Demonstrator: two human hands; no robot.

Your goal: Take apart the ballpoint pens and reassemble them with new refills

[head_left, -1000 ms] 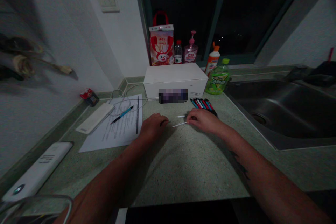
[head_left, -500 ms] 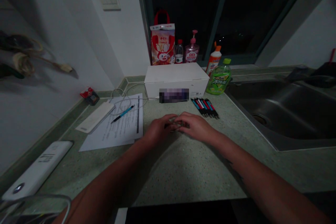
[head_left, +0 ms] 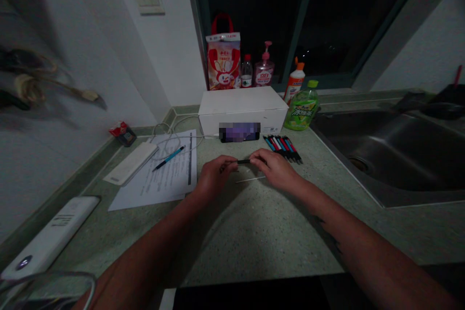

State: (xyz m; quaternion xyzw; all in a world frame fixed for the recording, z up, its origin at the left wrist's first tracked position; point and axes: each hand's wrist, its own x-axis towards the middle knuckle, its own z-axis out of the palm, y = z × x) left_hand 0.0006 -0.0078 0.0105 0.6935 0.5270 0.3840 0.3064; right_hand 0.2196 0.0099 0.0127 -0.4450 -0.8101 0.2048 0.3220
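Observation:
Between my two hands a slim black pen barrel is held level, just above the counter. My left hand pinches its left end, with the fingers curled and partly hiding it. At the other end, the fingertips of my right hand are closed on it. A thin pale stick that looks like a pen refill lies on the counter below, its right end close to my right hand. Just behind the right hand, several pens in blue, red, white and black lie side by side.
A phone leans on a white box. Left are printed paper, a blue pen, a white power bank and a power strip. A green bottle stands near the sink.
My hands have moved apart from being close together. The black barrel now shows between them, and the thin pale stick is visible on the counter.

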